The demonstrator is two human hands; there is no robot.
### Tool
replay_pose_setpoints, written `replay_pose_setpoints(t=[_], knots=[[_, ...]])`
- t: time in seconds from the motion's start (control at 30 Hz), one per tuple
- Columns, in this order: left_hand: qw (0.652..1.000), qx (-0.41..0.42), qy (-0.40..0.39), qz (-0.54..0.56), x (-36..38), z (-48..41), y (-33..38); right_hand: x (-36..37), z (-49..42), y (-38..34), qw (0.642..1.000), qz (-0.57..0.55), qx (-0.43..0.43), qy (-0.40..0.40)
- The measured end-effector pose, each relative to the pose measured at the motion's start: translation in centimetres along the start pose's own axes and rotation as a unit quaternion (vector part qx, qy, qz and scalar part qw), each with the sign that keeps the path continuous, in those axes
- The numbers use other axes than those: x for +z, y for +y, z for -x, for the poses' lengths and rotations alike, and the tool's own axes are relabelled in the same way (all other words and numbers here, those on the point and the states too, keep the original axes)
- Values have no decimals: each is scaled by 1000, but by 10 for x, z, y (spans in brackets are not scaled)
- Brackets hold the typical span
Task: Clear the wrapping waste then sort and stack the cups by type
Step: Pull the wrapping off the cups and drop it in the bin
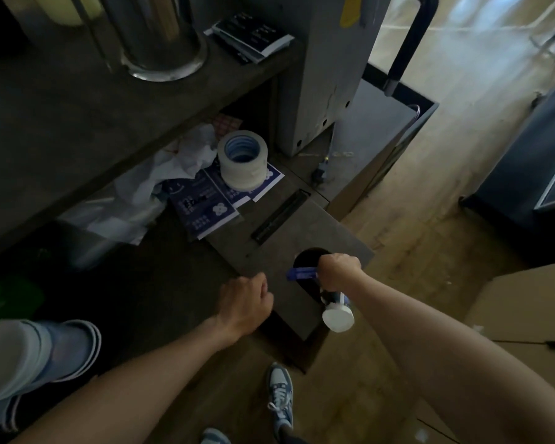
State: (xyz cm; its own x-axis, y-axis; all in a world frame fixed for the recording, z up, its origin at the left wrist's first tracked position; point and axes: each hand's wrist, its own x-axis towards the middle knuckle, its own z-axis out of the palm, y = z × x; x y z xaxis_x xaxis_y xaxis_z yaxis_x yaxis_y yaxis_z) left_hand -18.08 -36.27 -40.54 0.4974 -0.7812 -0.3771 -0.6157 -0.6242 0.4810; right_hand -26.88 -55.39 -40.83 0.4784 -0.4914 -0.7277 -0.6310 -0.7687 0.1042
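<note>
My right hand [340,270] hovers over a dark round hole [308,256] in a low grey counter panel [289,302]. It grips a blue strip of wrapping [302,273] that sticks out left across the hole. From the same fist a white round-ended, cup-like piece [337,317] with a dark band points toward me. My left hand [244,302] hangs beside the panel's left edge with loosely curled fingers and holds nothing. Crumpled white wrapping and clear plastic [173,174] lie on the lower shelf, further back on the left.
A stack of tape rolls [242,163] stands on blue leaflets [202,203] on the shelf. A steel cylinder [161,33] sits on the dark counter above. A narrow slot [281,216] lies behind the hole. A cardboard box [526,309] stands at right. My shoe [281,392] is on the floor.
</note>
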Motion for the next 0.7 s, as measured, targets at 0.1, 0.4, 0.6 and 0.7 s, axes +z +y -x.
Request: replay_pose_setpoints(t=[0.1,0.4,0.6,0.7], knots=[[997,36,-54,-43,18,18,-16,0,-5,-1,998,-34,-7,-47],[959,35,-263,-97,119,47,16,29,-28,1,990,-134,-19,-34],[959,39,-220,-175,154,42,30,49,-36,9,986,-150,42,-66],[931,102,-241,-255,160,49,16,57,-36,12,981,-183,62,-23]])
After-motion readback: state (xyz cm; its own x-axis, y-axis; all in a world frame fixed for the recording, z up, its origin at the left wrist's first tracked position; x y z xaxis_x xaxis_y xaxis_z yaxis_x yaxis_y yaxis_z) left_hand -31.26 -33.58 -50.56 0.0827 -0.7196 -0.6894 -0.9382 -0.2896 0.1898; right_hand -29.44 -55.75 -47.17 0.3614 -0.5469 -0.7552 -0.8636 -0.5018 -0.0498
